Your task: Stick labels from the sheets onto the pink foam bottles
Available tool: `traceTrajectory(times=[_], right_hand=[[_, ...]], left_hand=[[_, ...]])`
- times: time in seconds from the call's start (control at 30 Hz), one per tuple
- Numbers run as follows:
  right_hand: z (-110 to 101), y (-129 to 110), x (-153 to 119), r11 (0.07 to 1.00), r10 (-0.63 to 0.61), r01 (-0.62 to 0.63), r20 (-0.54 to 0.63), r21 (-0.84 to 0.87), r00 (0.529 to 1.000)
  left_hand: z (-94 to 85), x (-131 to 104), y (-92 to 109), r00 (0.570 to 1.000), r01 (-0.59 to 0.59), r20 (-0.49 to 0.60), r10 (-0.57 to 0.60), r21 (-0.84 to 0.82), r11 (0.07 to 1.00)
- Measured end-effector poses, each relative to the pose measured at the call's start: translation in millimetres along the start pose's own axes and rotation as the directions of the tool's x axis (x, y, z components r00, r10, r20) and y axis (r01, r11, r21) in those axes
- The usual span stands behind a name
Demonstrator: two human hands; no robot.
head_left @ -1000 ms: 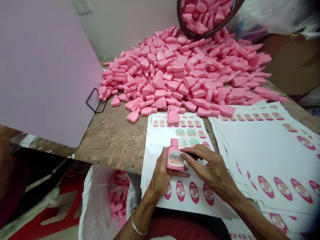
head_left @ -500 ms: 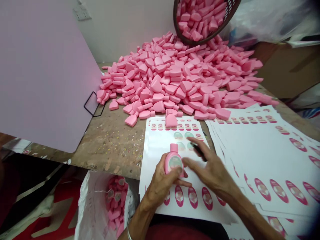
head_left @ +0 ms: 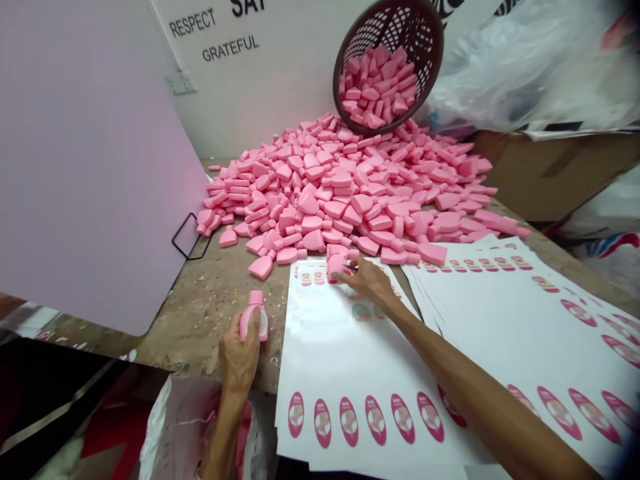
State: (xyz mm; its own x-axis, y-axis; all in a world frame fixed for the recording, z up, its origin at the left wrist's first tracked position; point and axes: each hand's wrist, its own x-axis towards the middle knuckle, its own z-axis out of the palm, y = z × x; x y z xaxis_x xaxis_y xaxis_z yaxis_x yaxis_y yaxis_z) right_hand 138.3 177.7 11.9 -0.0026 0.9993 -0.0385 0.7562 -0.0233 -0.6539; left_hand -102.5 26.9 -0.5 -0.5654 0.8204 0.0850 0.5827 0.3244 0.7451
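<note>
My left hand (head_left: 239, 353) is closed around a small pink bottle (head_left: 256, 299) with a pale green label, held over the bare wooden strip left of the label sheet. My right hand (head_left: 371, 283) reaches to the top of the sticker sheet (head_left: 325, 353), its fingertips at another pink bottle (head_left: 337, 261) lying there. A slim dark tool (head_left: 352, 268) pokes out between the right fingers; its kind is unclear. A few green stickers (head_left: 360, 312) remain visible beneath the right wrist. Pink oval stickers (head_left: 349, 421) line the sheet's lower edge.
A large heap of pink bottles (head_left: 320, 193) covers the back of the table, below a tipped brown basket (head_left: 425, 73). More sticker sheets (head_left: 490, 307) lie right. A white sack (head_left: 165, 413) stands below the front edge. A pale panel (head_left: 90, 167) rises at left.
My left hand has carried the labelled bottle leftward, off the sheet. My right hand has moved forward to the bottle at the sheet's top. The view has tilted up.
</note>
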Motion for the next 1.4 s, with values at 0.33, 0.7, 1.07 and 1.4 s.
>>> traceTrajectory(times=[0.33,0.7,1.07,1.4], right_hand=[[-23,-10,-64,0.912,-0.232,0.058,0.393,0.405,0.89],[-21,69,-65,0.931,-0.304,0.291,-0.025,-0.22,0.952],[-8,69,-80,0.821,-0.501,0.437,-0.095,-0.366,0.86],[-2,69,-82,0.835,-0.501,0.449,-0.102,-0.318,0.859]], left_hand=[[28.8,-34,64,0.937,0.073,0.329,0.118,-0.516,0.854],[84.0,-43,85,0.836,0.3,0.537,0.108,-0.614,0.731],[87.0,-39,82,0.85,0.175,0.502,0.157,-0.552,0.815],[99.1,-44,80,0.798,0.267,0.578,0.172,-0.594,0.759]])
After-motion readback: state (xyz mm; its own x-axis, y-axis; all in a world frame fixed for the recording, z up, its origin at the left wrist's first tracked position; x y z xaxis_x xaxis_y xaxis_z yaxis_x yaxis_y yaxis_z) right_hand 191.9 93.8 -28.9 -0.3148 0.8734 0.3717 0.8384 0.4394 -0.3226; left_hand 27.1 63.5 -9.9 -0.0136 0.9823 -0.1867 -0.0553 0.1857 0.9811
